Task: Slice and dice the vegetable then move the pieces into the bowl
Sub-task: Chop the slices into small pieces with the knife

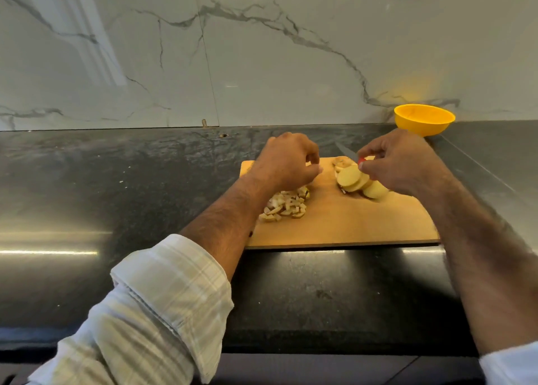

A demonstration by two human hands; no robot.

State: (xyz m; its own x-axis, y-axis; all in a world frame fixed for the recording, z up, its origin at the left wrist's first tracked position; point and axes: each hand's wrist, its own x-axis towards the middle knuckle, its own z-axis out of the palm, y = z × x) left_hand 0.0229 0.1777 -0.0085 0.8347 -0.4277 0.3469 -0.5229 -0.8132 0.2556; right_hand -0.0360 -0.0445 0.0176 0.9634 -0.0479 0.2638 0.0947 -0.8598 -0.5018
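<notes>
your left hand [286,163] curled above one pile of diced pieces [285,205], holding nothing visible, your right hand [398,163] gripping one red-handled knife [350,155] over about three round slices [359,182], one board [343,224], one yellow bowl [423,119] far right

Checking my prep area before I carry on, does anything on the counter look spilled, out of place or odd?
Nothing stands out. The diced pieces and the slices all lie on the cutting board, none on the counter. The yellow bowl sits upright behind the right hand.
</notes>
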